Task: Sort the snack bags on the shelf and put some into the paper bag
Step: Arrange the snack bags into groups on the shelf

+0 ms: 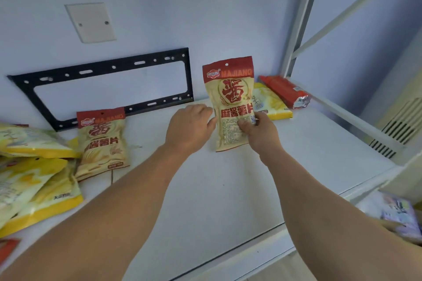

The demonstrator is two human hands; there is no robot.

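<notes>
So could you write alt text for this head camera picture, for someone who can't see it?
A person's right hand holds a red-topped beige MAJIANG chip bag upright over a white shelf, the left hand open beside it. A matching bag and yellow snack bags lie at left; a yellow bag and an orange-red pack lie at the back right.

yellow snack bags [29, 180] cut off at left edge, orange packet [8, 250] lower left mostly out of frame, purple package [402, 219] lower right blurred, left hand [190, 128] fingertips hidden behind held bag [231, 102]
</notes>
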